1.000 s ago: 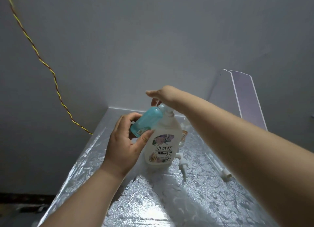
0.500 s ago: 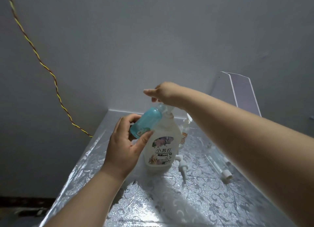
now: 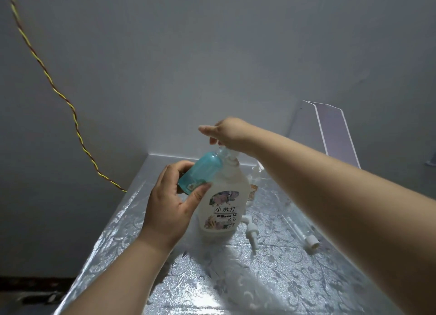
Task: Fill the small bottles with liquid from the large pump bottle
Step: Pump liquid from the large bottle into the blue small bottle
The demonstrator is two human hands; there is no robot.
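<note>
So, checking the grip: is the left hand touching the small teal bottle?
Touching. The head view shows the left hand with thumb and fingers curled round the small teal bottle near its base.

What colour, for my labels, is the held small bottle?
Turquoise: the small bottle, seen in the head view.

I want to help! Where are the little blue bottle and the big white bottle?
Small teal plastic bottle (image 3: 200, 173), head view, its side.
Large white plastic pump bottle (image 3: 225, 209), head view, its flowered label.
</note>
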